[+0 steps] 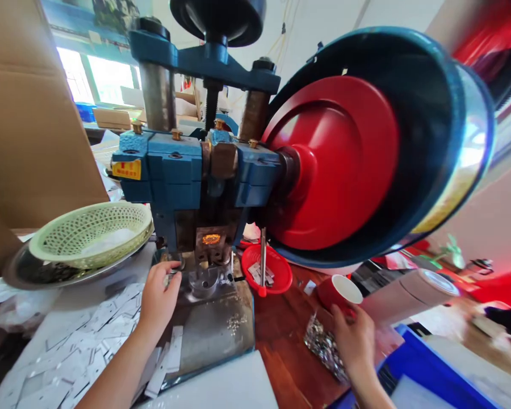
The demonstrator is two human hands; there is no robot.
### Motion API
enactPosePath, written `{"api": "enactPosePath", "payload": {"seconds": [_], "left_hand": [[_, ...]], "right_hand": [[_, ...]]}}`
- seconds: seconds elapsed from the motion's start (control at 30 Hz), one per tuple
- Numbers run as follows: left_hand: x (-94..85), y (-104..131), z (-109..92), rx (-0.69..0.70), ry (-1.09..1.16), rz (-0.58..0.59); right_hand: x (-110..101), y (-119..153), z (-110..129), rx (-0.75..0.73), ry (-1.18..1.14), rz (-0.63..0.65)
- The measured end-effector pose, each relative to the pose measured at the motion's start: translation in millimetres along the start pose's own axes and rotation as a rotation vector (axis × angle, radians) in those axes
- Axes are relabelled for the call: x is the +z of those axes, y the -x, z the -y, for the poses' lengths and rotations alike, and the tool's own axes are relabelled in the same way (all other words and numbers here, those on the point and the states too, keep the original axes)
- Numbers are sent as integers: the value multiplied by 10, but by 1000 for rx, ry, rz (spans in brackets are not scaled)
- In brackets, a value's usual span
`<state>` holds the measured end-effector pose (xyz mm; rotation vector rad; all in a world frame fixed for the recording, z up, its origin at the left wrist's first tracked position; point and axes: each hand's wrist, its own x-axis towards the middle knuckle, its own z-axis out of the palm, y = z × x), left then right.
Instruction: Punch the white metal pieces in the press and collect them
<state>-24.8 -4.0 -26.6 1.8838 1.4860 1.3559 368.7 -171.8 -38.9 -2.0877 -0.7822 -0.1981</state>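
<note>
My left hand [159, 298] is at the left side of the die [204, 281] on a blue press [174, 182]. Its thumb and index finger curl close together; whatever is between them is too small to make out. My right hand [355, 338] grips the near side of a red cup [327, 292] with a white inside, which leans on the table. Just left of that hand lies a clear bag of small metal parts [323, 343]. Tiny metal bits [237, 322] are scattered on the press base [213, 341], beside flat white strips [175, 347].
A large red flywheel [344, 165] fills the right side. Left stand a green basket [89, 258] on a metal bowl and a heap of white plates [80, 358]. A red basket [276, 284], a pink flask [402, 301] and a blue tray [426, 363] are on the right.
</note>
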Motion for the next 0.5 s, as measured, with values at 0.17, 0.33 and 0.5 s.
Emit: {"api": "enactPosePath", "payload": {"seconds": [0.17, 0.33, 0.5], "left_hand": [[29, 18, 12, -7, 0, 17], [39, 16, 54, -8, -15, 3], [37, 13, 71, -2, -30, -22]], "right_hand": [[-306, -350, -549, 115, 142, 374], [-343, -522, -512, 147, 86, 400], [-450, -474, -244, 127, -169, 215]]}}
